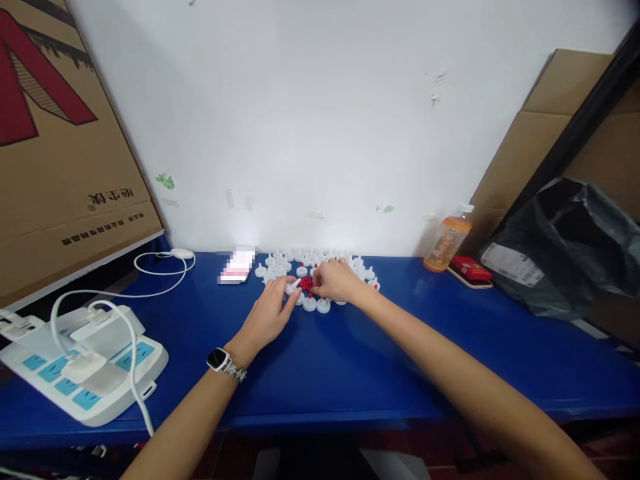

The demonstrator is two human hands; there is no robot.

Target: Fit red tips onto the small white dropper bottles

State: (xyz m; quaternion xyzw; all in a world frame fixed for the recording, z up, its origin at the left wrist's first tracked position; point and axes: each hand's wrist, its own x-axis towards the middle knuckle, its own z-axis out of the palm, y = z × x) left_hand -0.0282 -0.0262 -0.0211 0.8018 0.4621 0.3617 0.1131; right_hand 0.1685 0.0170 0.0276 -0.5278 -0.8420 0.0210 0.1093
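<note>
My left hand [273, 308] has its thumb and fingers closed around a white nozzle cap [293, 286], whose pointed spout tilts up to the right. My right hand [336, 279] is at the small pile of red tip caps [306, 284], fingers pinched together; what they hold, if anything, is hidden. Around the pile stand many more white nozzle caps [285, 255], mostly with bare spouts. A few near the front, such as one white cap with a red tip [309, 304], carry red tips. My right hand covers part of the group.
On the blue table [320, 373], a phone [238, 265] lies left of the caps. A white power strip [90, 373] with cables is at the left edge. An orange drink bottle [449, 240], a red box [470, 269] and a dark plastic bag [565, 247] stand right. Cardboard [70, 167] leans left.
</note>
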